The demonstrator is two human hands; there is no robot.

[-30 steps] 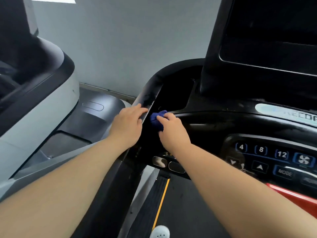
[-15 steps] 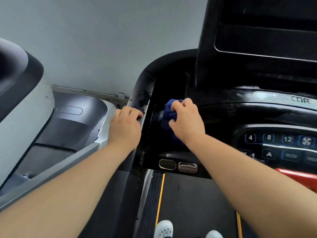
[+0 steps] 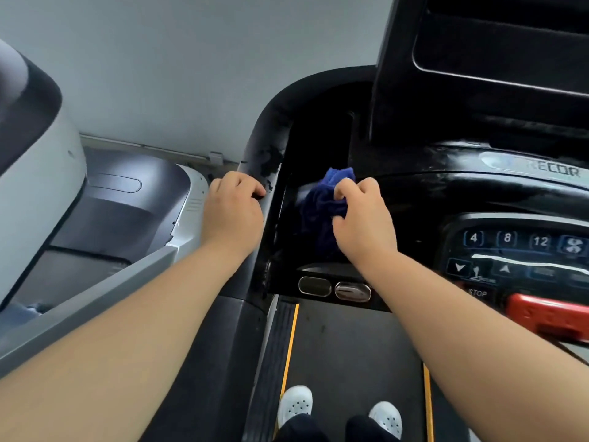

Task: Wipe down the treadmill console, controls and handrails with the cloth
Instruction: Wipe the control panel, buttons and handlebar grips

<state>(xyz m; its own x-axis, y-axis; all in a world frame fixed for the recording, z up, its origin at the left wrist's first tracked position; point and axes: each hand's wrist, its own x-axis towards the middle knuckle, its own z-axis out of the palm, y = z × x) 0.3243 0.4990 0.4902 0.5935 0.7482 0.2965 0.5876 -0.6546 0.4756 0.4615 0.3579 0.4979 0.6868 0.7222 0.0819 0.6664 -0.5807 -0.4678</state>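
Blue and bunched, the cloth (image 3: 320, 204) sits in the dark recess (image 3: 318, 145) just left of the keypad (image 3: 516, 247), gripped between the curled fingers and thumb of the right hand (image 3: 363, 218). Further left of the keypad, the left hand (image 3: 232, 212) curls its fingers over the black handrail (image 3: 271, 129), whose coating looks flaked. Below and left of the keypad lie two oval metal pads (image 3: 334, 287); below it to the right is a red stop bar (image 3: 548, 317). White shoes (image 3: 294, 403) stand on the belt (image 3: 357, 349), well below the keypad.

We stand in white shoes (image 3: 294, 406) on the treadmill belt (image 3: 357, 346). Up on the black console (image 3: 414, 199), our blue cloth (image 3: 318, 202) is bunched in the left recess, beside the handrail (image 3: 264, 132).
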